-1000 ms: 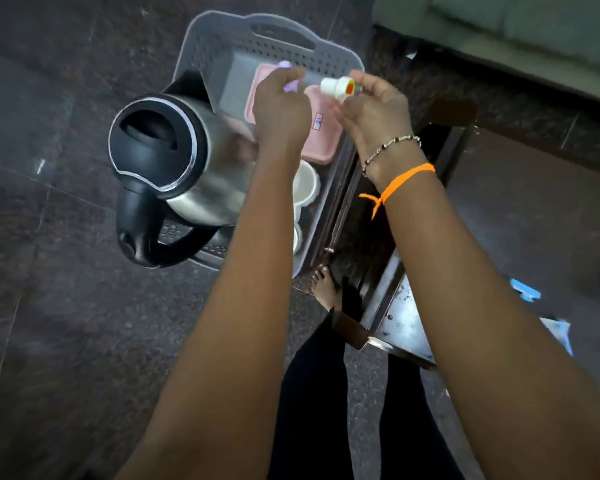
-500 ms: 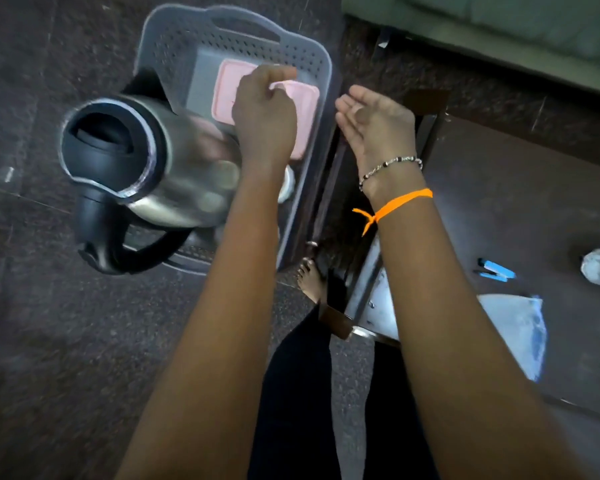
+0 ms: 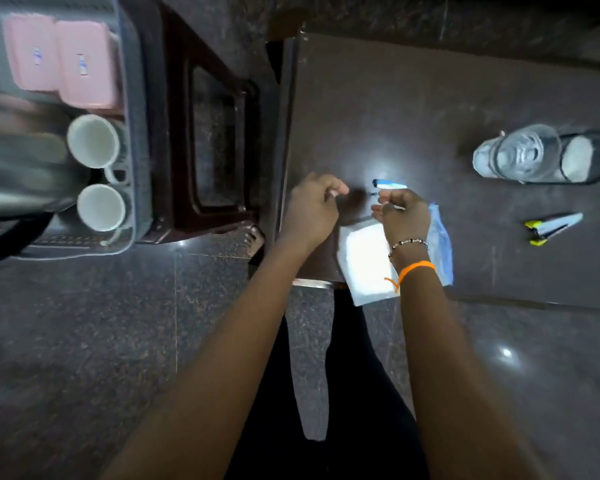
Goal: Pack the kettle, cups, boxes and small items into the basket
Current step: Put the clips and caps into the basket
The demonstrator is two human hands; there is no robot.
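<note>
On the left a grey basket (image 3: 137, 140) holds two pink boxes (image 3: 84, 64), two white cups (image 3: 92, 140) and the blurred steel kettle (image 3: 18, 174). Both hands hover over the dark table (image 3: 378, 98). My left hand (image 3: 312, 209) has loosely curled fingers and I see nothing in it. My right hand (image 3: 402, 213) curves its fingers right at a small blue-and-white sachet (image 3: 390, 184); whether it grips the sachet is unclear. A white packet (image 3: 362, 265) lies under my right wrist.
The basket stands on a brown stool (image 3: 219, 133) beside the table. A glass jar (image 3: 520, 154) with a black lid lies on its side at the table's right. Yellow-handled tongs (image 3: 551, 226) and a blue plastic bag (image 3: 442, 244) lie near it.
Both hands have left the basket and swung right to the table. The small bottle my hands held a second ago is gone from them. The view turned right with them.
</note>
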